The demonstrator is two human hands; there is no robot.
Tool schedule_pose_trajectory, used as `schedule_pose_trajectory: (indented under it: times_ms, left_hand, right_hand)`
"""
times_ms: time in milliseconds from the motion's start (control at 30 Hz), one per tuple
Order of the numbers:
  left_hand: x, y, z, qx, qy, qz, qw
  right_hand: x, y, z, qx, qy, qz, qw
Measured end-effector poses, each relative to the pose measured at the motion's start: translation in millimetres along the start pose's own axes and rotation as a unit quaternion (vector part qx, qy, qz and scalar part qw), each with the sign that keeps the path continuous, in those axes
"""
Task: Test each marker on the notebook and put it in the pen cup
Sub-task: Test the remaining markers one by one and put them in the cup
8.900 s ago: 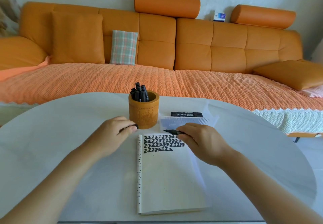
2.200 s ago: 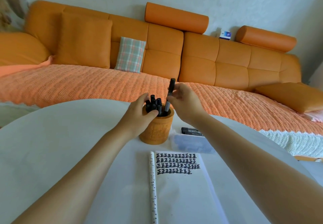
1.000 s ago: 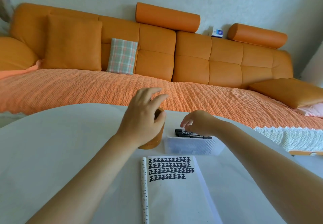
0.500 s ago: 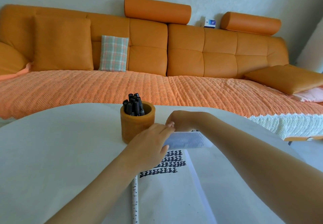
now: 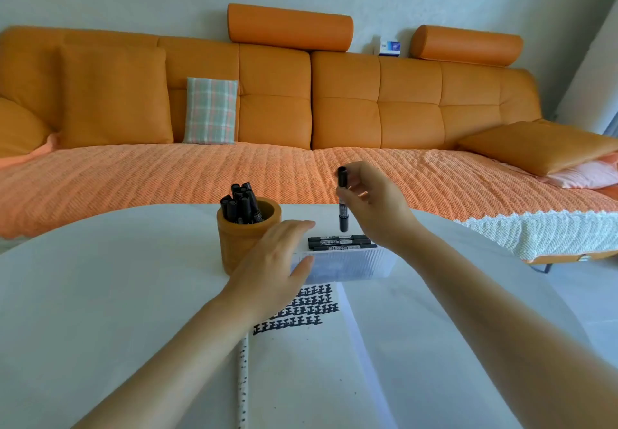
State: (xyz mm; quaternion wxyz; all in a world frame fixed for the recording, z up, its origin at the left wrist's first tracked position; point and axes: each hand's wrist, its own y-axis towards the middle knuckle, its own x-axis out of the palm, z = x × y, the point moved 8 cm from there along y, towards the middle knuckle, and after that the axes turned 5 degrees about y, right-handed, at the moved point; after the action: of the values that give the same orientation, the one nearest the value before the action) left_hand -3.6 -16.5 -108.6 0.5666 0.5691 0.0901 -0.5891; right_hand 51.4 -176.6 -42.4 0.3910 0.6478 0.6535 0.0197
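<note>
My right hand (image 5: 374,206) pinches a black marker (image 5: 343,216) and holds it upright above the clear plastic box (image 5: 351,263). Two more black markers (image 5: 341,243) lie in that box. My left hand (image 5: 272,263) hovers with straight fingers over the box's left end and the notebook's top. The open notebook (image 5: 314,361) lies in front of me with rows of black test marks (image 5: 297,310). The orange pen cup (image 5: 245,238) stands left of the box with several black markers (image 5: 240,204) in it.
The white round table (image 5: 100,295) carries everything. Behind it runs an orange sofa (image 5: 301,111) with a woven throw, a plaid cushion (image 5: 210,111) and bolsters. A small blue box (image 5: 389,48) sits on the sofa back.
My right hand has lifted one marker out of the clear box and holds it upright. My left hand slid forward toward the box.
</note>
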Motion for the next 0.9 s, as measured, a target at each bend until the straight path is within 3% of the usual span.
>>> schedule_pose_trajectory:
  times_ms: [133,267,367,467,567,633,700,767,900]
  left_hand:
    - [-11.7,1.4,8.2,-0.011,-0.014,0.039,0.999]
    - [-17.1,-3.3,16.6,-0.002,0.022,0.049,0.999]
    - [-18.2,-8.6,19.0,0.011,0.048,0.048,0.998]
    - [-12.9,-14.3,14.8,0.012,0.061,0.021,0.998]
    - [-10.8,-22.4,11.3,0.016,0.085,-0.001,0.996]
    - [-11.1,-26.4,13.6,0.026,0.098,-0.012,0.995]
    - [-10.9,-28.7,20.1,0.04,0.112,-0.02,0.993]
    - [-9.5,-31.9,26.6,0.054,0.122,-0.026,0.991]
    - [-10.4,-42.4,27.5,0.054,0.135,-0.03,0.989]
  right_hand:
    - [-15.6,-26.4,-2.6,0.089,0.235,0.071,0.965]
    - [-3.0,-54.8,7.3,0.182,0.404,0.045,0.895]
    - [6.4,-72.0,17.4,0.223,0.454,0.022,0.862]
    - [9.8,-81.3,26.2,0.228,0.369,-0.021,0.901]
    - [3.0,-83.2,29.9,0.166,0.15,-0.052,0.973]
    - [1.9,-84.3,20.3,0.076,-0.012,-0.082,0.994]
    - [13.2,-89.6,4.1,-0.053,-0.161,-0.131,0.977]
    - [28.5,-97.5,-6.4,-0.134,-0.229,-0.168,0.949]
    - [45.0,-103.6,-6.4,-0.103,-0.187,-0.225,0.951]
